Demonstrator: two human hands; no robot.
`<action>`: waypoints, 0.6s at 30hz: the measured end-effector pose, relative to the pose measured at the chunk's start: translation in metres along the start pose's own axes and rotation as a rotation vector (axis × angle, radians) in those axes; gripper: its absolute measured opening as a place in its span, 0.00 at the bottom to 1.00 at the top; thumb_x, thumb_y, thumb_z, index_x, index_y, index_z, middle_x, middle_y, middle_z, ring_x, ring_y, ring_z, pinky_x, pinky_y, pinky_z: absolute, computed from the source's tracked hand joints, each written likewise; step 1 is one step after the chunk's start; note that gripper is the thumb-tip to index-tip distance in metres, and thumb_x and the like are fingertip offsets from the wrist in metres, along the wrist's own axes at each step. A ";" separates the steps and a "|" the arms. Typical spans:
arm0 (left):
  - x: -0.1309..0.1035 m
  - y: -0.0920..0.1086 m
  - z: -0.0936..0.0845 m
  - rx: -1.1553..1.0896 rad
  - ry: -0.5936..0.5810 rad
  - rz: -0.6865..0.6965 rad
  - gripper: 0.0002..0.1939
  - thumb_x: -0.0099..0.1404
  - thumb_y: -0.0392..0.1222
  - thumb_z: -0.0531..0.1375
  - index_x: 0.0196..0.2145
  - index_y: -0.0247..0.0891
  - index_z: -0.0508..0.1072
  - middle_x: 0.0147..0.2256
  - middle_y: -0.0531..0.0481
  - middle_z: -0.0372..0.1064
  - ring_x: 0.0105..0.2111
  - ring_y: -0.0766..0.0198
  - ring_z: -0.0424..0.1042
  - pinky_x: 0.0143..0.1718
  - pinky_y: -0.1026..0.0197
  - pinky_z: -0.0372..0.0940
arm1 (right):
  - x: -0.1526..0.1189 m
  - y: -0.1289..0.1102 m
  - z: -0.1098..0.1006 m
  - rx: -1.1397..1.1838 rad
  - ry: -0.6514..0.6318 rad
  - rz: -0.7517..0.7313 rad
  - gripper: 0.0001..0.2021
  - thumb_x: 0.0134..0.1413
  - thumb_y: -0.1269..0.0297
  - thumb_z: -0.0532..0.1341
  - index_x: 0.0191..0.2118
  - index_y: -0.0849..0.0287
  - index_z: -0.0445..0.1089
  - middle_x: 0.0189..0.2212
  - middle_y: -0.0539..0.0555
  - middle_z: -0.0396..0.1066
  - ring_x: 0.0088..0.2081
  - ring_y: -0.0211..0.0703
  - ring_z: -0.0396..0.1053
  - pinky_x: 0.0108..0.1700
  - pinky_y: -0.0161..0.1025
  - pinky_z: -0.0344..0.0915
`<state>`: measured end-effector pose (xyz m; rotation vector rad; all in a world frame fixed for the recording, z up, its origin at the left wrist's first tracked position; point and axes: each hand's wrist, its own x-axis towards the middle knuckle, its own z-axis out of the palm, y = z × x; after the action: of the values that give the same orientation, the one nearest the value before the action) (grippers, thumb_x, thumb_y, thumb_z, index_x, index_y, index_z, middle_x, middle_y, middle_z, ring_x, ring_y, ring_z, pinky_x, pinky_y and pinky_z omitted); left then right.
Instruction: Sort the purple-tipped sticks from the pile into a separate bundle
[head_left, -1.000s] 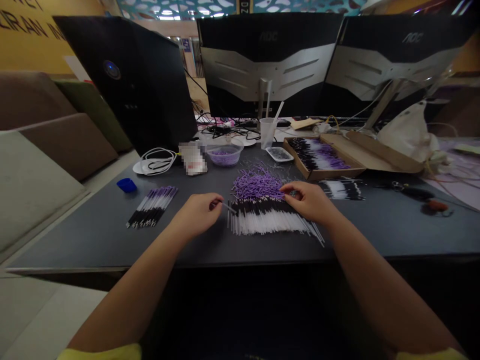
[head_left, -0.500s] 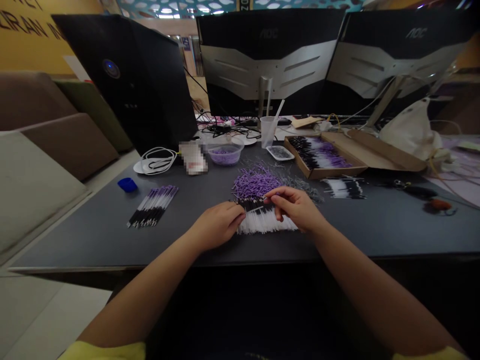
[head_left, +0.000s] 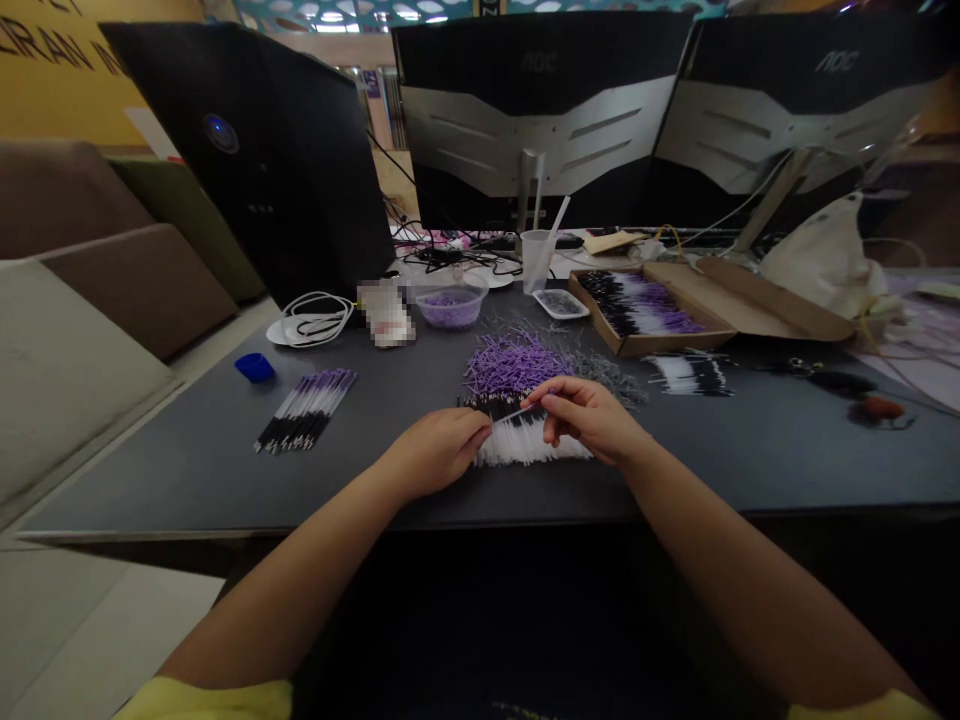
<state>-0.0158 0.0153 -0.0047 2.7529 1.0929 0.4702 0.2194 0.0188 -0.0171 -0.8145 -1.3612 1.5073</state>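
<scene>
My left hand is closed in a pinch on one end of a thin clear-white stick. Its other end reaches the fingertips of my right hand, where thumb and forefinger pinch a small purple piece. Whether stick and piece are joined is too small to tell. Beneath both hands lies a row of black-and-white sticks, partly covered by my right hand. Just behind it is a heap of purple pieces, with grey thin pieces to its right.
Purple-tipped sticks and a blue cap lie left. A plastic tub, a small tray and a cup stand behind. An open cardboard box of sticks and a smaller stick pile are right.
My right hand has shifted slightly left, its fingertips now closer to my left hand and meeting the stick's end. My left hand has barely moved.
</scene>
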 end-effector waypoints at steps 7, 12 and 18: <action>0.000 0.000 0.000 -0.028 0.013 0.006 0.14 0.71 0.42 0.47 0.41 0.36 0.70 0.37 0.47 0.73 0.37 0.61 0.71 0.40 0.60 0.63 | -0.001 -0.003 0.001 0.014 0.025 0.006 0.10 0.51 0.58 0.65 0.35 0.59 0.71 0.38 0.54 0.76 0.20 0.30 0.69 0.23 0.31 0.67; -0.001 -0.002 0.002 -0.013 -0.003 0.004 0.15 0.72 0.43 0.46 0.42 0.37 0.70 0.37 0.47 0.73 0.38 0.61 0.71 0.40 0.60 0.62 | 0.000 -0.001 0.000 0.016 0.007 -0.003 0.11 0.52 0.58 0.65 0.36 0.59 0.71 0.38 0.54 0.76 0.21 0.30 0.69 0.23 0.31 0.67; -0.002 0.001 0.002 0.017 -0.025 -0.007 0.13 0.70 0.43 0.48 0.43 0.39 0.70 0.35 0.48 0.73 0.35 0.62 0.72 0.37 0.62 0.61 | -0.001 -0.001 0.002 -0.058 0.007 -0.033 0.10 0.52 0.58 0.64 0.37 0.59 0.73 0.35 0.53 0.76 0.21 0.32 0.70 0.23 0.32 0.68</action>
<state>-0.0158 0.0127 -0.0067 2.7610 1.1049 0.4271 0.2178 0.0173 -0.0163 -0.8294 -1.4124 1.4439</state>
